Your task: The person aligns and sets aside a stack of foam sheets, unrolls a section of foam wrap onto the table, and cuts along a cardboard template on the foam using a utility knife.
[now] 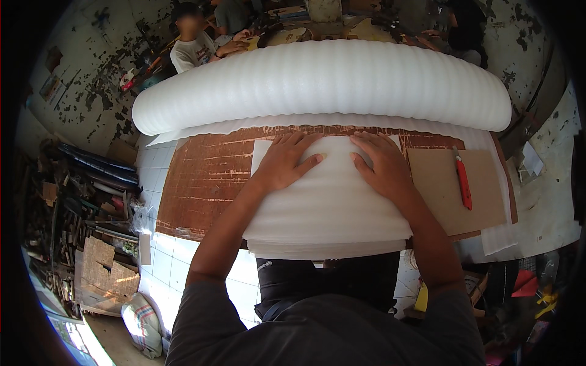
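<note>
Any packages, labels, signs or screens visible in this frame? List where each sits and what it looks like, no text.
No screens or clear labels show.
Paper sheets: pinned on the peeling wall, far left; small rectangles, pale with coloured patches, too blurred to tell more.
Flattened cardboard: lower left on the floor by the clutter; brown, ragged-edged.
Woven sack: lower left on the floor; white with coloured stripes, bulging.
Yellow tag: below the board's right edge; small, narrow.

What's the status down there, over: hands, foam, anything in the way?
Left hand and right hand flat, open, pressing on the stack of foam sheets. Big foam roll lies just beyond. Red utility knife off right on cardboard, clear of the hands.
</note>
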`<act>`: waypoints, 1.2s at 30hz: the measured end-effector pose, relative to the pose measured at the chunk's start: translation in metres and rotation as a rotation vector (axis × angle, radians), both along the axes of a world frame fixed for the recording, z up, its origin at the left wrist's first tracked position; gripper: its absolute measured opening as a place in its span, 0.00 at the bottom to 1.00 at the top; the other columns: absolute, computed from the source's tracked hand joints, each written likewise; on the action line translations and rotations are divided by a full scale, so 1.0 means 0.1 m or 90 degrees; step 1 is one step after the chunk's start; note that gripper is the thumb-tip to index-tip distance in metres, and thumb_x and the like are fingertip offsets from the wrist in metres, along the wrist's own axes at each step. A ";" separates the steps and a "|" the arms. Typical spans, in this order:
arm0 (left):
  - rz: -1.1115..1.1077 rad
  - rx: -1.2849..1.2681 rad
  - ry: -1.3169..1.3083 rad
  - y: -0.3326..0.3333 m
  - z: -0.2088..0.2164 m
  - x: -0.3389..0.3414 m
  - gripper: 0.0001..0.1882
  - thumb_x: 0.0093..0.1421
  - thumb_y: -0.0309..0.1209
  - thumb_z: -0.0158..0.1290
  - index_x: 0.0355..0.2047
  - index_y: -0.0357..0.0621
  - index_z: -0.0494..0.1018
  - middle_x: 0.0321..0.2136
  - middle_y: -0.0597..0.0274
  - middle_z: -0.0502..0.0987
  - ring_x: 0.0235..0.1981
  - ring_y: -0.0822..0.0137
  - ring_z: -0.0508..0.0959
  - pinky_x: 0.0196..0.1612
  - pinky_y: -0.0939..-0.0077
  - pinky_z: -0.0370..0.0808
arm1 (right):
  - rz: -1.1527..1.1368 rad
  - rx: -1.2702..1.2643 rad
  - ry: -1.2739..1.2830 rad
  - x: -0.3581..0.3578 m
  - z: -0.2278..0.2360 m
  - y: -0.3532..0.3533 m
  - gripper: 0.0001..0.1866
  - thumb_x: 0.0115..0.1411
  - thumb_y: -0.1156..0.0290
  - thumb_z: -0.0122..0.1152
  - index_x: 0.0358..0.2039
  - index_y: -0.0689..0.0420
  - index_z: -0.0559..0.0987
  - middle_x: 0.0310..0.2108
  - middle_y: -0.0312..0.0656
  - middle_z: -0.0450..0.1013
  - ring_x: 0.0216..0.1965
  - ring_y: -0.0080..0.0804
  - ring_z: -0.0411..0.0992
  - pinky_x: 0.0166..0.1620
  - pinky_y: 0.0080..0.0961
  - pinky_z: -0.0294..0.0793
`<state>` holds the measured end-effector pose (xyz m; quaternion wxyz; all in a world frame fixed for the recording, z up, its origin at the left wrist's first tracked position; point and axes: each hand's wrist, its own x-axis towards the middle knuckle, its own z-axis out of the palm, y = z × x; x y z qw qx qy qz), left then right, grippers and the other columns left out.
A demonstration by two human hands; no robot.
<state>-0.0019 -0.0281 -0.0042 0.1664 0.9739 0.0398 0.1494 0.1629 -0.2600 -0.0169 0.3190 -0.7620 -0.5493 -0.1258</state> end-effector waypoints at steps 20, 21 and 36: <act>-0.001 0.045 -0.026 -0.01 -0.03 -0.04 0.32 0.74 0.50 0.52 0.72 0.48 0.68 0.62 0.44 0.74 0.67 0.43 0.70 0.72 0.48 0.63 | -0.003 0.036 0.015 0.08 -0.07 0.01 0.20 0.71 0.63 0.64 0.59 0.57 0.82 0.62 0.49 0.78 0.65 0.48 0.73 0.70 0.44 0.69; -0.011 0.031 -0.056 -0.01 -0.04 -0.04 0.33 0.74 0.51 0.52 0.71 0.47 0.68 0.64 0.44 0.73 0.68 0.41 0.69 0.74 0.47 0.61 | 0.009 0.062 0.064 0.10 -0.07 0.01 0.19 0.70 0.64 0.65 0.58 0.57 0.83 0.60 0.49 0.79 0.64 0.46 0.75 0.68 0.41 0.71; 0.242 -0.289 -0.115 -0.12 0.51 -1.08 0.38 0.70 0.45 0.63 0.72 0.37 0.65 0.68 0.36 0.71 0.71 0.43 0.71 0.71 0.53 0.68 | -0.049 0.140 0.513 -0.11 0.44 -1.11 0.27 0.73 0.63 0.65 0.67 0.62 0.74 0.65 0.53 0.75 0.66 0.41 0.73 0.67 0.38 0.71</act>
